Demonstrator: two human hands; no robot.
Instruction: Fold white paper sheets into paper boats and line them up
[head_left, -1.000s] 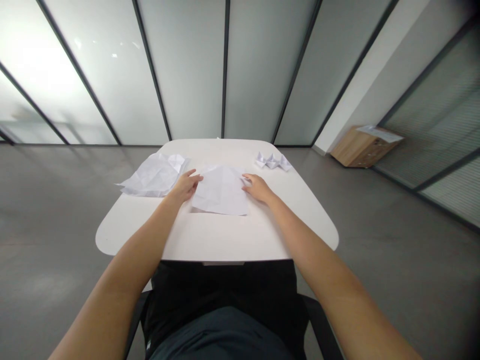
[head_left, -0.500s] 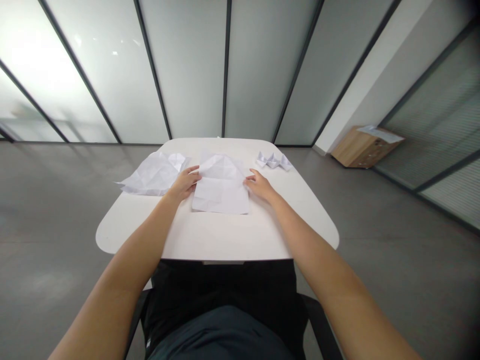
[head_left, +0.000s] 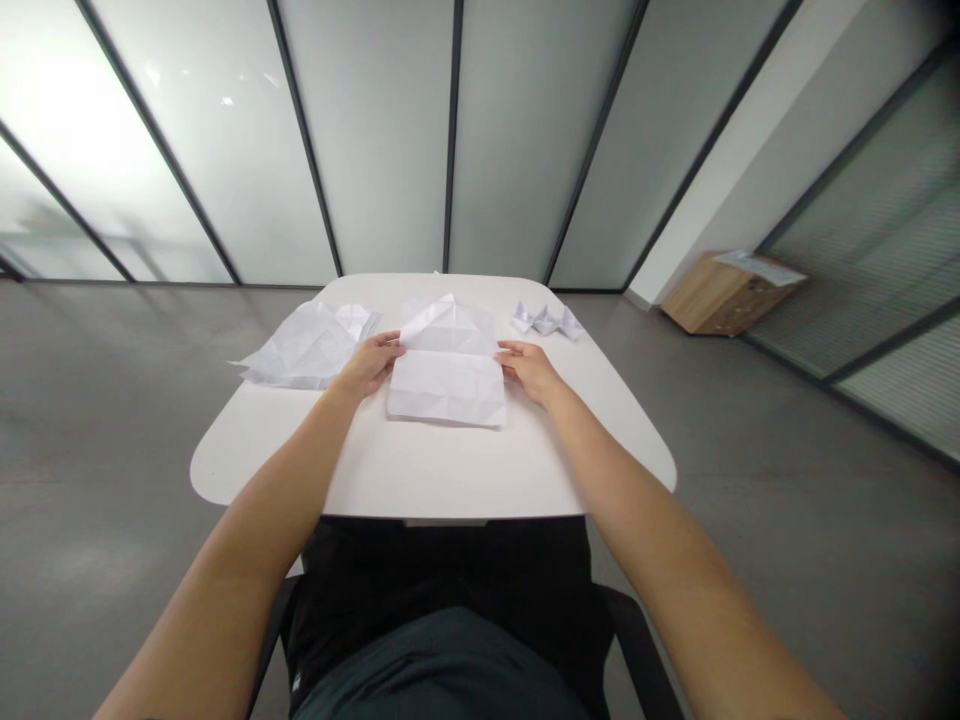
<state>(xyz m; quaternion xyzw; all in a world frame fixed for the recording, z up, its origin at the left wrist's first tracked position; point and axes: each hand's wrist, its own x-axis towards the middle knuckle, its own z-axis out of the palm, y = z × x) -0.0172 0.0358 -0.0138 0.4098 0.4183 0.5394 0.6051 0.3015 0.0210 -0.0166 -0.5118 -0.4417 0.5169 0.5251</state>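
Hands: bare left hand (head_left: 367, 366) and right hand (head_left: 531, 370) resting at opposite side edges of the sheet, neither clenched; fingertips touching paper, with pinch or mere contact impossible to tell.
Room: frosted glass wall panels with thin black frames (head_left: 375, 150) ahead; smooth grey floor (head_left: 97, 420) below; low light-wood cabinet (head_left: 724, 298) far right.
Table: rounded white table (head_left: 420, 470) directly before the seated person.
Central item: creased white paper sheet (head_left: 446, 388) between the hands, near the table's middle.
Left item: crumpled white paper sheet (head_left: 307, 345) just beside the left hand.
Far-right item: small folded white paper piece with zigzag points (head_left: 545, 322), well apart from the right hand.
Spatial relation: long axis of the white paper sheet apparently running away from the body; neither arm clearly nearer.
Change from earlier frame: far part of the sheet now a sharper peaked flap, near part a flatter rectangle, right hand slightly farther right.
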